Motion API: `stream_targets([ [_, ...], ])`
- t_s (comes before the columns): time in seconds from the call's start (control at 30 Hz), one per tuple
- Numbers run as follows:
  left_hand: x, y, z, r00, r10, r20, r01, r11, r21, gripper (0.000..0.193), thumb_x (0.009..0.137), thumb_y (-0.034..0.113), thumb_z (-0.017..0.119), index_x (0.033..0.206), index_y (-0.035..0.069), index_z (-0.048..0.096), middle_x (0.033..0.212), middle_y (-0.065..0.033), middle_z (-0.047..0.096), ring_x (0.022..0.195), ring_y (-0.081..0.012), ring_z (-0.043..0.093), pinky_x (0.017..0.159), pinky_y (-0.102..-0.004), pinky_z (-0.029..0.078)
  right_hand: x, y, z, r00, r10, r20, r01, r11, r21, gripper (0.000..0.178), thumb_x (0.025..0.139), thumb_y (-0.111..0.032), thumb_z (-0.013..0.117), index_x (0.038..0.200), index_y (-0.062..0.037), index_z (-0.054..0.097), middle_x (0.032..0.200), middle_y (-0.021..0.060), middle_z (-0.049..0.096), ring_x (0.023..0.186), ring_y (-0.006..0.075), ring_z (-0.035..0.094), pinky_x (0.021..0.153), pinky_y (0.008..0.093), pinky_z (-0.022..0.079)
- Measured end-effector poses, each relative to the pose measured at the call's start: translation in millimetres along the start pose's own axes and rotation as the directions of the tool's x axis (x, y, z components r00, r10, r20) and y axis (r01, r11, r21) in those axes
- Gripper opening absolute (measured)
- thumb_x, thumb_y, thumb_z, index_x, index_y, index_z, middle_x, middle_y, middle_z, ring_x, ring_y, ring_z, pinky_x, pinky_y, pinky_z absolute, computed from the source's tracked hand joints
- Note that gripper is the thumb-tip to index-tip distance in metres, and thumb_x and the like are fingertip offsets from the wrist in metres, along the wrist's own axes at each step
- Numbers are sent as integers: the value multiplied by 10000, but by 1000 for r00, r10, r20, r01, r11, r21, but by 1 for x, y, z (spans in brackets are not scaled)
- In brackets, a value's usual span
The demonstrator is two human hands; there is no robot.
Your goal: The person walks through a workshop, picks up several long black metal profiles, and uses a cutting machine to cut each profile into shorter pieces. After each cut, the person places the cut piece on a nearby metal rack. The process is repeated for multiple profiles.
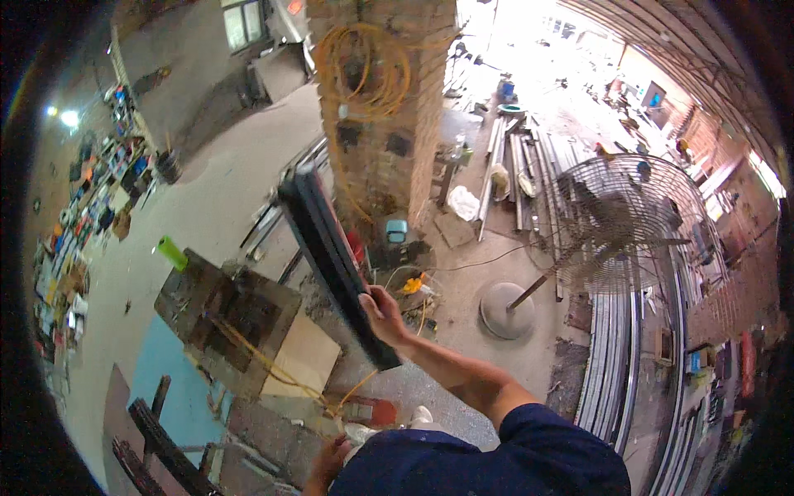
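My right hand (383, 317) is closed round the lower part of a long black ridged metal profile (327, 248). The profile is held up at a slant, its far end toward the brick pillar and its near end over the floor in front of me. Whether it is one piece or more pressed together, I cannot tell. Low beside my body is my left hand (331, 459), small in the picture, its fingers too unclear to read. A yellow hose or cable (273, 372) runs close to it from a dark, worn work stand (194, 298).
A large caged fan (612, 223) stands on a round base (507, 311) at the right. Long metal bars (612, 372) lie beyond it. Ahead rises a brick pillar (397, 124) with a coiled yellow hose (364, 70). Black bars (169, 442) lie at the lower left.
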State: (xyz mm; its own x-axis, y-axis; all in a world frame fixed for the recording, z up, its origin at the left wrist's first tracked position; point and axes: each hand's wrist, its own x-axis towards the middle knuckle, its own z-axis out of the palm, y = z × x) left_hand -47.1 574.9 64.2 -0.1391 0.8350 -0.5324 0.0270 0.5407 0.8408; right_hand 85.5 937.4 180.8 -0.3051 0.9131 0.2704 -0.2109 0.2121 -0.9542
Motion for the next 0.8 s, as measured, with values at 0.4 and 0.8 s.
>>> stream_targets([
  [0.4, 27, 192, 65, 775, 281, -566, -631, 298, -716, 646, 873, 541, 525, 1341, 108, 418, 1300, -118, 482, 1214, -266, 450, 1058, -393, 303, -118, -74, 41, 909, 350, 227, -416, 795, 441, 519, 946, -426, 507, 1315, -74, 409, 1208, 23, 516, 1092, 126, 474, 903, 297, 422],
  [0.8, 12, 176, 92, 906, -43, -420, -342, 511, -789, 565, 860, 521, 532, 1247, 108, 535, 1202, -72, 578, 1069, -260, 553, 939, -405, 426, -146, -120, -104, 825, 41, 564, 285, 832, -477, 408, 852, -336, 644, 1123, -47, 552, 1097, 119, 598, 1027, 285, 571, 857, 376, 467],
])
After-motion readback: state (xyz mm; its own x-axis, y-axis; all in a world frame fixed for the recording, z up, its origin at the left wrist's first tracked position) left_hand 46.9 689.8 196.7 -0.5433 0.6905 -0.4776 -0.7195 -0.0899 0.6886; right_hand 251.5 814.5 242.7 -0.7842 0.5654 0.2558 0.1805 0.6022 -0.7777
